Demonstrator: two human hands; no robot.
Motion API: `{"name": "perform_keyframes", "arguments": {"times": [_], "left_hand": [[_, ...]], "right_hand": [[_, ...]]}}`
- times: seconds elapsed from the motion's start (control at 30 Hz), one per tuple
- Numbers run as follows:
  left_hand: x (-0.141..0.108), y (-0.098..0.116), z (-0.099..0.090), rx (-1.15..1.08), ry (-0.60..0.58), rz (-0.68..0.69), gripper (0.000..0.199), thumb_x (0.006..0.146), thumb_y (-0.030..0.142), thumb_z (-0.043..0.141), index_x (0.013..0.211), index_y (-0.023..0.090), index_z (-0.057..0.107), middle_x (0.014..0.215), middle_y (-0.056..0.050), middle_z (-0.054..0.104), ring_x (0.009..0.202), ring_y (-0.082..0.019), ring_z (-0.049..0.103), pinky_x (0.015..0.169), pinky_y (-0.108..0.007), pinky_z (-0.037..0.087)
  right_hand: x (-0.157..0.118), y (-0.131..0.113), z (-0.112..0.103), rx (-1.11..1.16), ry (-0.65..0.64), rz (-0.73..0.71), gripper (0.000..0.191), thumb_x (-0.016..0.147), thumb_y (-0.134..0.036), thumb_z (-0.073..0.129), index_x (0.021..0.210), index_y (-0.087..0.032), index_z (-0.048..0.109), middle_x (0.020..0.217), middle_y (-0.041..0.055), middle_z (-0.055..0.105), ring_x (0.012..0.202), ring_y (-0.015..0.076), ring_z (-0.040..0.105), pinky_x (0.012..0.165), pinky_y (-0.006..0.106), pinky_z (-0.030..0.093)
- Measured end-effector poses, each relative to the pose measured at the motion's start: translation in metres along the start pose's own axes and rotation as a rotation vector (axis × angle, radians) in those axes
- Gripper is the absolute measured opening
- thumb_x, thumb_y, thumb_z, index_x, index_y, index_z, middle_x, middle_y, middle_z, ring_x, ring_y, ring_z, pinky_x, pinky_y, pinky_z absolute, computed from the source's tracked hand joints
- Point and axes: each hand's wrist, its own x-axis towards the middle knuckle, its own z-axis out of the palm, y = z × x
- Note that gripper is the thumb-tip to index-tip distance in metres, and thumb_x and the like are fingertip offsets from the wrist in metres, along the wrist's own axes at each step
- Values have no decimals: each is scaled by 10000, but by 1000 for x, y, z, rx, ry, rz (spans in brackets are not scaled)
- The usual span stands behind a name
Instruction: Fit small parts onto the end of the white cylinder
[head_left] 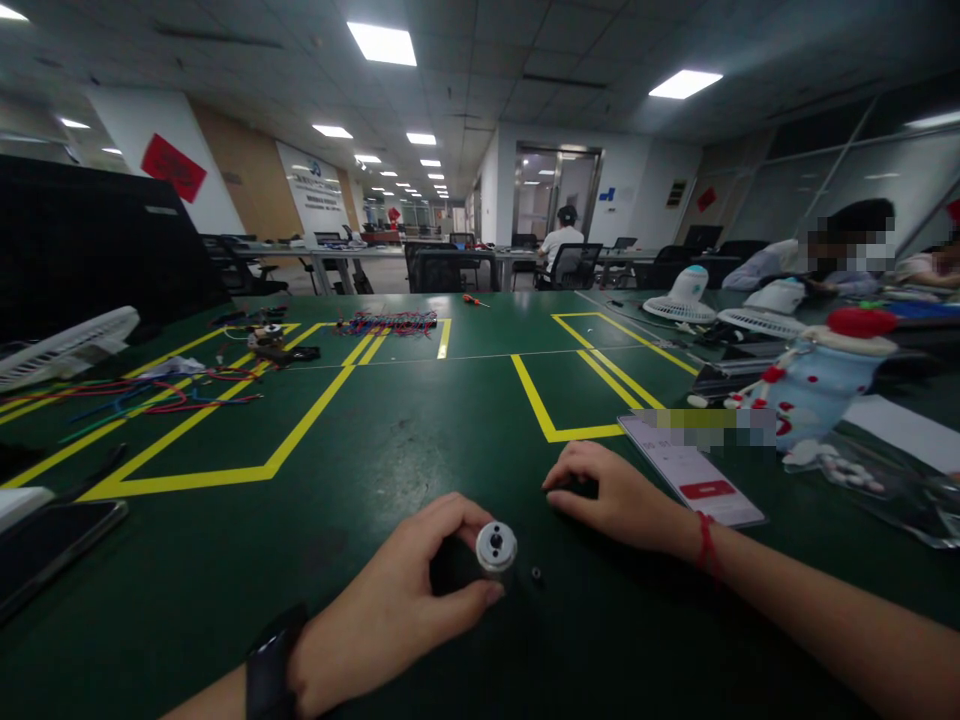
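My left hand [409, 590] is closed around the sides of a small silvery cylindrical motor [496, 546], held between thumb and fingers. Its round end faces up, showing a dark centre and small holes. Just right of the motor, a tiny dark ring-like part [536, 574] lies on the green table [405, 440]. My right hand [607, 495] rests on the table farther right, beside a phone [694, 475] with a lit screen. Its fingers are curled with the tips together; whatever they may hold is hidden.
Coloured wires [172, 395] lie at the left, with a bundle of red and blue wires [386, 322] farther back. An orange screwdriver [474, 300] lies at the far side. A light-blue cup [832, 375] and white fans [681, 298] stand right. Another person [780, 265] sits beyond.
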Motion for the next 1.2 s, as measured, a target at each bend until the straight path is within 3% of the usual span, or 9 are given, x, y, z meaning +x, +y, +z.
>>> {"name": "perform_keyframes", "arguments": {"times": [0.17, 0.23, 0.33, 0.4, 0.6, 0.77, 0.93, 1.07, 1.2], "left_hand": [[0, 1, 0, 5, -2, 0, 202, 799, 158, 647, 977, 228, 581, 942, 7, 626, 862, -193, 574, 754, -290, 444], [0, 1, 1, 15, 6, 3, 196, 797, 156, 642, 970, 226, 580, 937, 6, 626, 860, -196, 571, 755, -294, 443], [0, -1, 2, 22, 5, 15, 181, 801, 162, 640, 958, 224, 572, 934, 7, 623, 859, -196, 567, 757, -297, 439], [1, -2, 2, 22, 2, 19, 177, 805, 164, 639, 955, 223, 564, 937, 9, 618, 862, -194, 565, 760, -297, 436], [2, -4, 4, 29, 2, 24, 178, 804, 157, 644, 946, 217, 555, 937, 11, 609, 865, -190, 566, 754, -290, 435], [1, -2, 2, 2, 3, 24, 215, 796, 142, 652, 973, 224, 564, 959, 12, 626, 878, -190, 577, 774, -291, 439], [0, 0, 1, -19, -3, 15, 234, 800, 157, 661, 1003, 233, 575, 972, 12, 633, 891, -190, 584, 788, -291, 443], [0, 0, 1, -6, 1, -7, 207, 808, 173, 653, 993, 236, 584, 964, 8, 630, 885, -195, 577, 776, -294, 443], [1, 0, 2, 1, 7, -14, 202, 808, 173, 645, 990, 238, 588, 962, 6, 632, 884, -199, 573, 787, -301, 441]], "right_hand": [[-12, -28, 11, -61, -266, -258, 238, 721, -385, 758, 897, -229, 716, 964, 19, 609, 881, 174, 560, 803, 324, 408], [-14, -35, 16, 18, -220, -250, 134, 780, -313, 717, 863, -209, 711, 925, 15, 601, 831, 147, 564, 750, 286, 424], [-11, -44, 22, 195, 9, -190, 110, 838, -272, 666, 889, -177, 687, 863, 11, 588, 777, 121, 559, 684, 245, 437], [-8, -53, 25, 256, 89, -187, 118, 837, -280, 670, 898, -180, 690, 859, 7, 582, 779, 118, 556, 685, 240, 440], [-6, -72, 29, 237, -68, -108, 90, 823, -256, 670, 887, -211, 713, 908, 4, 566, 787, 123, 538, 699, 255, 439], [-3, -55, 18, 436, -14, 14, 248, 832, -336, 641, 1058, -232, 659, 915, 5, 587, 720, 119, 528, 633, 254, 428], [8, -16, 6, 374, 173, 199, 202, 858, -326, 591, 932, -158, 674, 800, 14, 639, 712, 130, 557, 646, 261, 429], [10, 3, 9, 345, 182, 238, 223, 865, -341, 576, 935, -152, 671, 809, 20, 651, 714, 138, 577, 646, 269, 442], [9, 3, 14, 267, 97, 177, 190, 857, -319, 592, 911, -159, 680, 841, 29, 674, 750, 151, 600, 677, 281, 450]]}}
